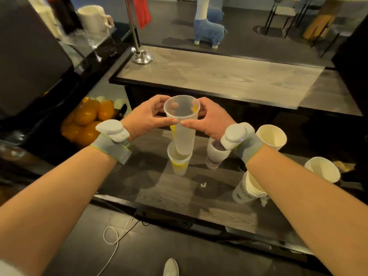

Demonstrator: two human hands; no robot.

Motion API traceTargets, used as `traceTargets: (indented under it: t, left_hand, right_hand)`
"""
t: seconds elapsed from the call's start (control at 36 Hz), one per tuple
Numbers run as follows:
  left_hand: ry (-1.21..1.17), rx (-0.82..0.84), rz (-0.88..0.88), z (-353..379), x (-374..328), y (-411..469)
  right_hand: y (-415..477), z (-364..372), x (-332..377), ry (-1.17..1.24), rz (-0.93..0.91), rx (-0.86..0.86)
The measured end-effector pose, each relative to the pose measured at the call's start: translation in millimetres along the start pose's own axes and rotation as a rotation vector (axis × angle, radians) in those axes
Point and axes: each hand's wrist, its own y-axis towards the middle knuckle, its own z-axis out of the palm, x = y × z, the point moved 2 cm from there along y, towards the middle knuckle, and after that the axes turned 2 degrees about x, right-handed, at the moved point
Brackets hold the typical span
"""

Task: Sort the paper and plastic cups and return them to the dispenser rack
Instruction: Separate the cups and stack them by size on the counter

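A tall frosted plastic cup (184, 126) with yellow print is held upright above the lower counter. My left hand (147, 116) grips its rim from the left and my right hand (212, 118) grips it from the right. Its base hangs just above or inside a second plastic cup (179, 163) standing on the counter. To the right stand a printed cup (216, 154), a stack of paper cups (248, 189) and two single white paper cups (271, 136) (323, 169). No dispenser rack is in sight.
A grey wooden upper counter (219, 74) runs behind the cups, with a chrome pole base (142, 56) at its left end. Oranges (87, 118) fill a bin at the left beside a dark machine (29, 62). A white cable (114, 236) lies on the floor.
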Motion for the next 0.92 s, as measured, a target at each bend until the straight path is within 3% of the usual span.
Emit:
traceTargets:
  t: [0.31, 0.69, 0.92]
  left_hand:
    - [0.143, 0.046, -0.039, 18.8, 49.6, 11.4]
    - [0.452, 0.295, -0.144, 58.8, 120.3, 8.1]
    - [0.508, 0.302, -0.211, 60.5, 121.1, 10.6]
  right_hand:
    - [20.6, 27.3, -41.8, -0.186, 0.06, 0.142]
    - [16.3, 73.9, -94.4, -0.56, 0.238, 0.322]
    - [14.2, 73.6, -92.0, -0.57, 0.231, 0.282]
